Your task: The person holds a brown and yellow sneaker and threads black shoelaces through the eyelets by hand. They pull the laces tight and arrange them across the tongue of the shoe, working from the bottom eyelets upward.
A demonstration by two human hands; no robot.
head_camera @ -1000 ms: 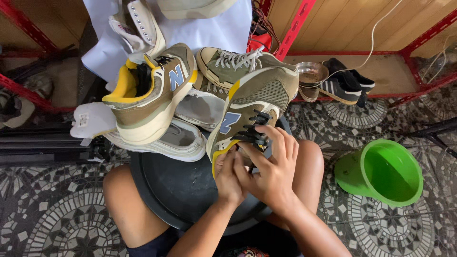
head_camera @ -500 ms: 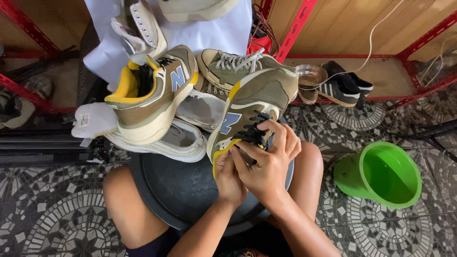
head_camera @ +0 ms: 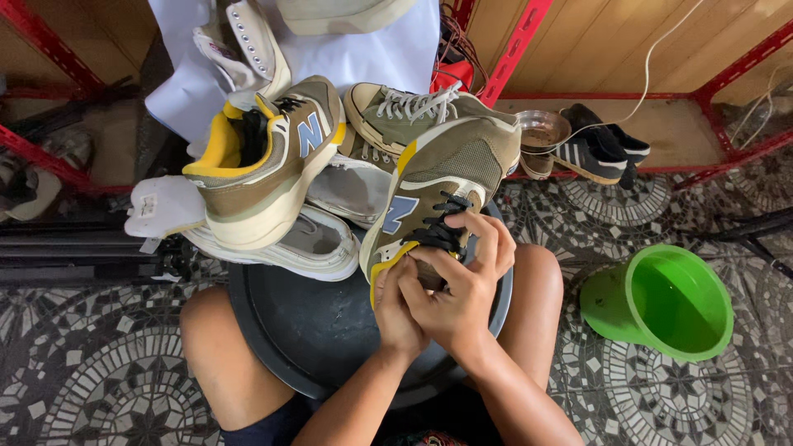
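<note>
- Both my hands clasp one olive sneaker over the black basin: right hand pinching its black laces, left hand wrapped around its heel.
- Its toe touches the shoe pile behind.
- I see open tiled floor at left; the green bowl sits well apart at right.

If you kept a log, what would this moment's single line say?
left hand: steadies olive sneaker | right hand: fingers on black laces | beneath: black basin | nearby: green tub

Two olive sneakers, one green tub
</note>
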